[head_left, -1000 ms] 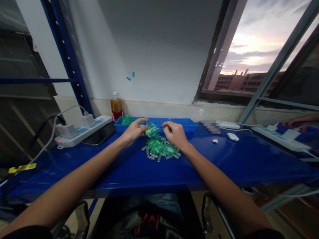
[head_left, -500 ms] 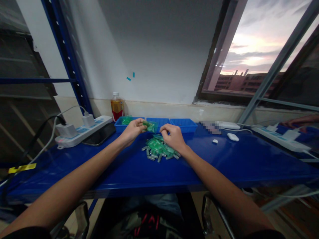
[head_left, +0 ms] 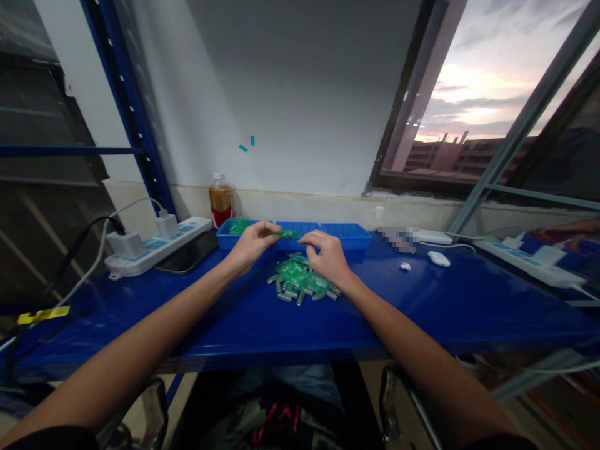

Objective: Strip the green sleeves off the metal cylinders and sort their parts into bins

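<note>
My left hand (head_left: 253,244) is pinching the end of a small green plastic bag (head_left: 287,234), held above the table and seen nearly edge-on. My right hand (head_left: 324,251) is at the bag's other end, fingertips drawn together against or very close to its edge; anything between them is hidden. Under my hands lies a pile of green plastic bags (head_left: 294,274) mixed with short silvery metal pieces (head_left: 284,297). Just behind stands a blue tray (head_left: 349,239) with compartments; green bags (head_left: 238,225) lie in its left one.
A drink bottle (head_left: 220,203) stands by the wall. On the left are a power strip (head_left: 152,247) and a dark phone (head_left: 185,255). To the right lie a white earbud case (head_left: 438,259), a small white piece (head_left: 405,267) and another power strip (head_left: 534,259).
The green bag has turned from showing its flat side to nearly edge-on. My right fingertips have moved slightly left, up to its right end.
</note>
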Motion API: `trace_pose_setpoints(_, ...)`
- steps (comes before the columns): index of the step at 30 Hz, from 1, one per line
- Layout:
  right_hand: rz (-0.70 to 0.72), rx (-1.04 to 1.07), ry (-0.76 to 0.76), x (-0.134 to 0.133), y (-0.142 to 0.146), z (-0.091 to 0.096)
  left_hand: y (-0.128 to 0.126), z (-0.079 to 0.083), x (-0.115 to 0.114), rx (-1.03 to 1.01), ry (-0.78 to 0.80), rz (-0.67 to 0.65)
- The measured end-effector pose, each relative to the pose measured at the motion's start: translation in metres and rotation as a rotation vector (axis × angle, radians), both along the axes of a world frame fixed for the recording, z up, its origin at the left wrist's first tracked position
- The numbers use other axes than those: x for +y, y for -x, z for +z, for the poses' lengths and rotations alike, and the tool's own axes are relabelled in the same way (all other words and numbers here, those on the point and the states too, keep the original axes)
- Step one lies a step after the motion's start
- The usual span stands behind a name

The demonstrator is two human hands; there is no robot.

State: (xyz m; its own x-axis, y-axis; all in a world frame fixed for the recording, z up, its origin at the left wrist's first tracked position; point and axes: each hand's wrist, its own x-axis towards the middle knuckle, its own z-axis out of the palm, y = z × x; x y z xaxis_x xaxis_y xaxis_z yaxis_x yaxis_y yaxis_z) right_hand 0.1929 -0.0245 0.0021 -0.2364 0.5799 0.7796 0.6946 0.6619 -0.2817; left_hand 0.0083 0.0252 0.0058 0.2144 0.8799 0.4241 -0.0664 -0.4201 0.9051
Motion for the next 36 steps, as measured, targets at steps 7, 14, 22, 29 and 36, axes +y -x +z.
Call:
trace_pose_setpoints(7, 0.061, 0.056, 0.076, 0.001, 0.000, -0.001, 0.003, -0.007, 0.007, 0.134, -0.268, 0.220)
trace_pose_setpoints(14, 0.193, 0.359, 0.523, 0.011, 0.000, -0.006, -0.005, -0.008, -0.008, 0.283, -0.532, 0.220)
trace_pose_setpoints(22, 0.550, 0.792, 0.869, 0.006, 0.005, -0.003, 0.000, -0.008, -0.012, 0.498, -0.720, 0.258)
trace_pose_setpoints(29, 0.184, 0.677, 0.621, 0.012, 0.004, -0.007, -0.001, -0.007, -0.009, 0.557, -0.664, 0.209)
trace_pose_setpoints(36, -0.094, 0.149, 0.046, 0.005, -0.006, -0.003, 0.001, -0.006, 0.001, 0.398, 0.057, -0.172)
